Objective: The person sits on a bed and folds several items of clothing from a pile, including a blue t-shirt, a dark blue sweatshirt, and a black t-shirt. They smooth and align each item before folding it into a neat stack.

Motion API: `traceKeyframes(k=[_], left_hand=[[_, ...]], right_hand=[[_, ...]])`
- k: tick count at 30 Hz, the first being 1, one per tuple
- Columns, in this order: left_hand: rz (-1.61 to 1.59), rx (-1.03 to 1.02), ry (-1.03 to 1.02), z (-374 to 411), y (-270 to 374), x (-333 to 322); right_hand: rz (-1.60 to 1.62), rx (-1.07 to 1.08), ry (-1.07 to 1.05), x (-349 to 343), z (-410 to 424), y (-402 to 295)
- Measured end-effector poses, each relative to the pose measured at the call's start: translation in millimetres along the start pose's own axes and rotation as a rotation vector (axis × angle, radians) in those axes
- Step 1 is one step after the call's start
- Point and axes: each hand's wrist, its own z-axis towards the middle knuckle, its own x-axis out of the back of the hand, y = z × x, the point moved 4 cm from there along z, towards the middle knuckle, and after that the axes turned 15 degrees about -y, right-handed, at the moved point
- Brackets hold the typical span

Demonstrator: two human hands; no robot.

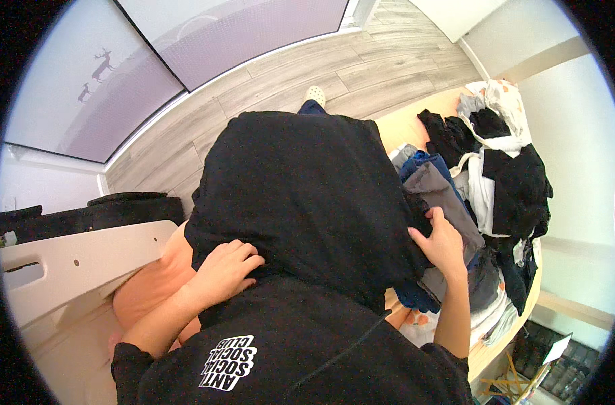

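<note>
A large black cloth garment (297, 187) lies spread across my lap. My left hand (231, 266) rests on its near left part with the fingers slightly curled; whether it pinches the cloth is hard to see. At the garment's right edge, my right hand (441, 240) touches the black cloth, thumb and fingers apart, beside a folded grey garment (436, 187). Blue cloth (434, 161) shows under the grey one. Farther right, black clothes (520, 197) and a white cloth with orange spots (507, 111) lie in a loose heap.
The clothes lie on a light orange surface (401, 119). A pale board with a slot (105, 263) stands at the left, near a black padded item (135, 207). Frosted sliding doors (246, 40) border the wood-look floor (287, 86). A folding stand (515, 379) is at lower right.
</note>
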Motion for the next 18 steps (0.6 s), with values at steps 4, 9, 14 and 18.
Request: traceKeyframes(k=[4,9,14,18], left_hand=[[-0.064,-0.030,0.043,-7.1,-1.4,-6.1],[-0.366,-0.176,0.026,-42.5,14.1,42.4],[-0.528,-0.305,-0.325,-77.8,25.0,71.8],[-0.261,-0.095,-0.378,-68.5,22.7,55.1]], right_hand=[[0.404,0.055,-0.054,-16.1,21.2,30.5],[0.875,0.198,0.110,17.1,17.0,48.4],[0.467,0.088,0.256,58.2,9.0,57.1],[0.160,-0.103,0.112,50.3,23.5,73.4]])
